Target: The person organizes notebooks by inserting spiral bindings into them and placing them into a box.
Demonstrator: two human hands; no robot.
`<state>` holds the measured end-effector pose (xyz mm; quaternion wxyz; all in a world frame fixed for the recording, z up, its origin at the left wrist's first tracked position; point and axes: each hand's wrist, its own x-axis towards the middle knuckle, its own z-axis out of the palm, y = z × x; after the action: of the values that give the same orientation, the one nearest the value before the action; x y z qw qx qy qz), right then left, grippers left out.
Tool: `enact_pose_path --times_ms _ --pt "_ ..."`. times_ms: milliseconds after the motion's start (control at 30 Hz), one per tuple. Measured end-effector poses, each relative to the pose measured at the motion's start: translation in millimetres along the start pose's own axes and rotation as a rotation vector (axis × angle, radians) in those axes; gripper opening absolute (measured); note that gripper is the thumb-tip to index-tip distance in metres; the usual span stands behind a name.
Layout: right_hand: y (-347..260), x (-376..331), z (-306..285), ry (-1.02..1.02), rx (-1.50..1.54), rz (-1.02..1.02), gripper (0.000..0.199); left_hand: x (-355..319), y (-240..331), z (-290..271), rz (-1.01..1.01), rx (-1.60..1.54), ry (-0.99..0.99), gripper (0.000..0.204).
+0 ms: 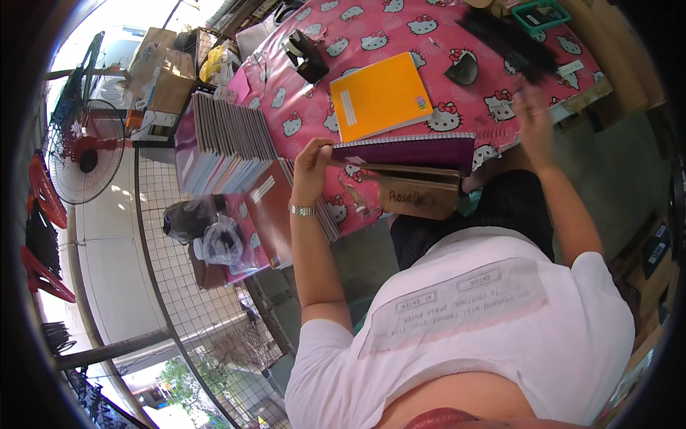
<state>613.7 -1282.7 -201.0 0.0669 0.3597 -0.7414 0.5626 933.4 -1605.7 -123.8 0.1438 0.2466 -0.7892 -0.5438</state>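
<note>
Notebooks crowd the table's (400, 32) near edge: left hand (312, 159) clamps the purple notebook (414, 151) on edge there, pinning it upright, while blurred right hand (534, 118) hovers; its fingers I cannot tell.

A single head-worn fisheye view looks steeply down over the wearer's own chest and white shirt (464, 314), facing forward across a pink-covered table (400, 36) that fills the upper middle of the frame — close enough that both forearms reach in from below, the left hand (312, 161) at the table's near edge, the right hand (534, 114) blurred farther out. The wide lens bends edges toward the dark rim, taking in a fan (86, 154) and wire fencing (179, 264) at far left — no second view shares the scene.
</note>
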Motion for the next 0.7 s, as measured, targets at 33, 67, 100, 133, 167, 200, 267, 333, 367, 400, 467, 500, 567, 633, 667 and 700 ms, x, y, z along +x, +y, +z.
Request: enact_pose_path --times_ms 33,67,100,133,167,200,267,333,367,400,467,500,567,633,667,700 --pt "-48 15 -5 0.155 0.131 0.112 0.037 -5 -9 -6 -0.052 0.034 -0.022 0.023" --pt "-78 26 -10 0.221 0.356 0.121 0.037 -6 -8 1 0.024 -0.022 0.017 0.02" --pt "-104 32 -14 0.288 0.58 0.126 0.037 -6 0 13 0.104 -0.081 0.056 0.017" --pt "-128 32 -23 0.157 0.572 0.04 0.047 -4 7 21 0.191 -0.141 0.089 0.015" --pt "-147 27 -18 0.002 0.56 -0.056 0.055 -9 3 19 0.188 -0.146 0.105 0.015" --pt "-169 22 -17 -0.141 0.537 -0.158 0.063 -10 -2 18 0.195 -0.163 0.106 0.015" --pt "-190 7 18 -0.408 0.652 -0.315 0.056 -7 -4 14 0.142 -0.128 0.102 0.016" --pt "-202 -15 58 -0.608 0.659 -0.305 0.053 -5 -1 6 0.022 -0.035 0.091 0.017" --pt "-201 -28 81 -0.668 0.612 -0.235 0.052 -5 -4 5 -0.006 -0.028 0.098 0.018" --pt "-198 -35 101 -0.661 0.54 -0.247 0.054 -4 -8 3 -0.035 -0.023 0.104 0.02" --pt "-190 -37 131 -0.636 0.388 -0.266 0.056 -3 -4 9 0.01 -0.076 0.12 0.019" --pt "-189 -36 140 -0.592 0.354 -0.279 0.055 -5 6 21 0.081 -0.135 0.136 0.017" --pt "-185 -35 152 -0.5 0.28 -0.302 0.054 -5 9 28 0.142 -0.211 0.151 0.016" --pt "-191 -36 154 -0.53 0.18 -0.337 0.052 -11 -4 20 0.116 -0.24 0.173 0.018" --pt "-195 -36 155 -0.543 0.129 -0.354 0.051 -11 -12 14 0.095 -0.17 0.16 0.02" --pt "-198 -35 155 -0.531 0.111 -0.372 0.05 -10 -16 8 0.075 -0.103 0.147 0.023"
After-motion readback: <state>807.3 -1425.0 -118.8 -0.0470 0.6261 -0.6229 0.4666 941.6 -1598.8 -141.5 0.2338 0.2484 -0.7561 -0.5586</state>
